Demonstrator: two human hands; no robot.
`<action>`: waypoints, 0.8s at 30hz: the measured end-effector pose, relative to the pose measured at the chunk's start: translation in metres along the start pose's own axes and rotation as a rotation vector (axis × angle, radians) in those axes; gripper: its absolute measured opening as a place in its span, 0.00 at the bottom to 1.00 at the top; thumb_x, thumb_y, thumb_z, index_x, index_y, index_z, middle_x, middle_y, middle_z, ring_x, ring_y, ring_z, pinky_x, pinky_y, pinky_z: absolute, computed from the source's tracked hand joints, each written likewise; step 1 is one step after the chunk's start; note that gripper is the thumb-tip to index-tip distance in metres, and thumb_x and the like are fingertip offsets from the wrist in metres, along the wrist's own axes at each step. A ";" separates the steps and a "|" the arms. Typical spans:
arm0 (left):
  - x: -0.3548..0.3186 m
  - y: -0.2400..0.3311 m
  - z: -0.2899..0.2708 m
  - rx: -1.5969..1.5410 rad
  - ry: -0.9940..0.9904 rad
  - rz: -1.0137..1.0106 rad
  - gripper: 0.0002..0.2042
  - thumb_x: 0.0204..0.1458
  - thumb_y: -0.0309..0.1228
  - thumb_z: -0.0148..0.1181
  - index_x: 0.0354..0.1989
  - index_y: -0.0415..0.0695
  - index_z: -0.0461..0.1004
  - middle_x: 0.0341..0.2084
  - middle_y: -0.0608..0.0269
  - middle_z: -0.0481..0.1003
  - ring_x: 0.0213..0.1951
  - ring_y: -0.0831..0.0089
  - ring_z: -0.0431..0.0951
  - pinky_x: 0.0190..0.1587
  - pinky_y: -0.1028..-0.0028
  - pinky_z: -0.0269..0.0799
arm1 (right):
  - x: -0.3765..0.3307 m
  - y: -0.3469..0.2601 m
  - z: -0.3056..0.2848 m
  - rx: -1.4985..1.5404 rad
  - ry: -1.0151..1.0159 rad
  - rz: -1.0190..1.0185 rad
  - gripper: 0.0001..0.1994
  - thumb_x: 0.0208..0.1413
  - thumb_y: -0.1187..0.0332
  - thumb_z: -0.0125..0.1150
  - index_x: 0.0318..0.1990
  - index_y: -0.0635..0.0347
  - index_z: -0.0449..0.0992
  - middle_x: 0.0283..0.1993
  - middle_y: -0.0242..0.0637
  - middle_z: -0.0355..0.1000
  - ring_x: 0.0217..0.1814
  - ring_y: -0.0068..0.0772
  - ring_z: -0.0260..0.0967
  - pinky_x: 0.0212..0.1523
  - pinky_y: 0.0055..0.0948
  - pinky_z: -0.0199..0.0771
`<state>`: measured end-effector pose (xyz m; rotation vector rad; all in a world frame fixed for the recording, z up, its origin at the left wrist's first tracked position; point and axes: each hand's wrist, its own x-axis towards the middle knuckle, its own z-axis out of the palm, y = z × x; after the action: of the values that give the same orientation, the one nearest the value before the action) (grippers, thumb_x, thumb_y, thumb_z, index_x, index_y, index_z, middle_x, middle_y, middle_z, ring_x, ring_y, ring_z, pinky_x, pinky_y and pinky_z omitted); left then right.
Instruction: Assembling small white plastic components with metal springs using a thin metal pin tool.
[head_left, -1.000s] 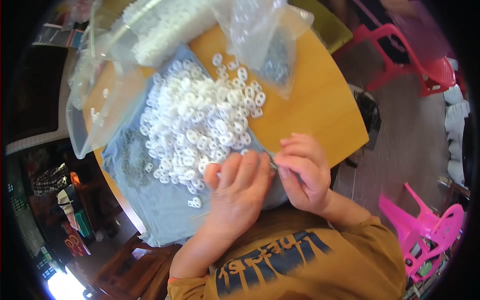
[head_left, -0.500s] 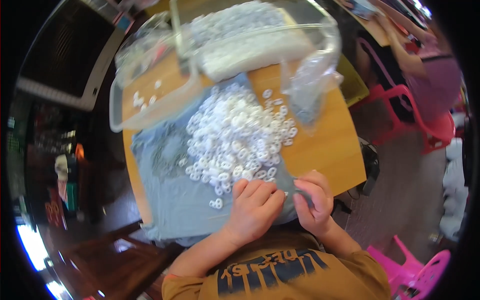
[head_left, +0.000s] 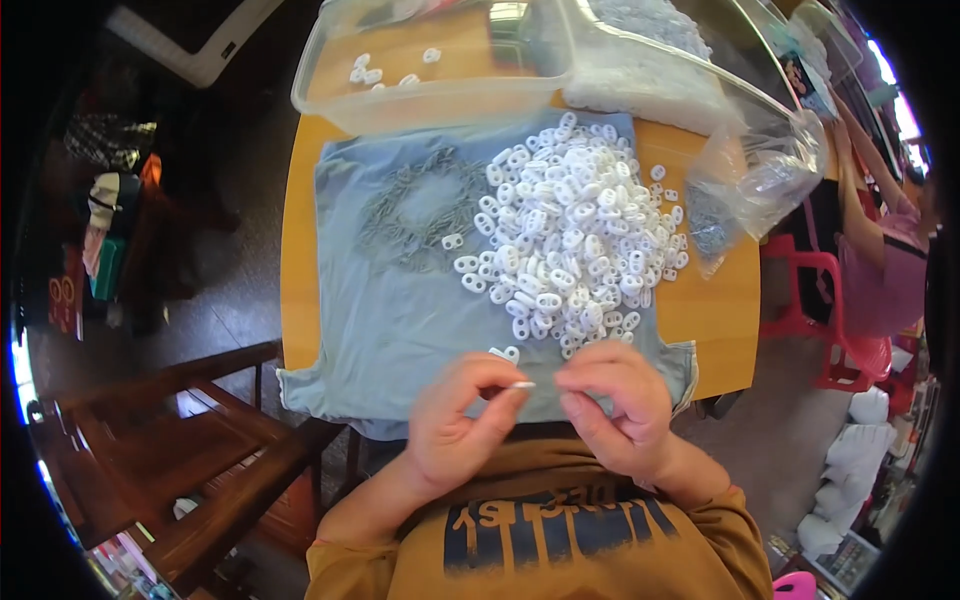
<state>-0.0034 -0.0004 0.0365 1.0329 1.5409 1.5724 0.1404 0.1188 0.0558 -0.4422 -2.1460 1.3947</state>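
Note:
My left hand (head_left: 458, 418) is closed in a pinch on a small white plastic piece (head_left: 523, 385), seen edge-on between thumb and index finger. Just to its right, my right hand (head_left: 622, 402) pinches its fingertips together; whatever is in them is too small to make out. Beyond both hands lies a heap of white two-holed oval plastic pieces (head_left: 570, 225) on a grey-blue cloth (head_left: 390, 330). A ring-shaped spread of thin grey bits (head_left: 425, 205) lies on the cloth left of the heap.
A clear plastic bin (head_left: 330, 105) at the back holds a few white pieces. Beside it sits a large clear bag of pale pieces (head_left: 650, 95). A smaller bag with grey bits (head_left: 712, 225) lies right. A person (head_left: 875, 235) sits near a red chair (head_left: 800, 275); a wooden chair (head_left: 215, 450) stands left.
The view has swung, shifting the table in the picture. My left hand has drawn back from the heap's near edge and now shows a white piece, held close to my right fingertips.

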 end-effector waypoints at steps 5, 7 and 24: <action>-0.015 -0.011 -0.038 -0.040 0.284 -0.018 0.04 0.50 0.17 0.52 0.34 0.37 0.70 0.33 0.57 0.74 0.26 0.78 0.72 0.31 0.81 0.67 | 0.070 -0.003 0.014 -0.384 -0.132 -0.176 0.12 0.41 0.78 0.61 0.37 0.62 0.73 0.36 0.40 0.69 0.36 0.40 0.67 0.37 0.32 0.67; -0.016 -0.018 -0.051 -0.043 0.369 -0.014 0.04 0.51 0.17 0.52 0.35 0.37 0.70 0.33 0.59 0.73 0.26 0.79 0.71 0.30 0.82 0.67 | 0.097 0.006 0.027 -0.515 -0.201 -0.216 0.11 0.41 0.76 0.60 0.36 0.62 0.73 0.37 0.39 0.68 0.39 0.41 0.66 0.40 0.34 0.67; -0.014 -0.037 -0.072 0.172 0.282 0.069 0.06 0.47 0.17 0.55 0.33 0.38 0.70 0.28 0.58 0.73 0.24 0.76 0.69 0.27 0.80 0.65 | 0.156 0.042 0.065 -0.933 -0.387 -0.343 0.04 0.42 0.75 0.59 0.26 0.60 0.71 0.28 0.35 0.67 0.35 0.38 0.66 0.39 0.35 0.65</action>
<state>-0.0639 -0.0427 0.0000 0.9983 1.8761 1.7142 -0.0242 0.1723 0.0368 -0.1046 -2.9379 0.2302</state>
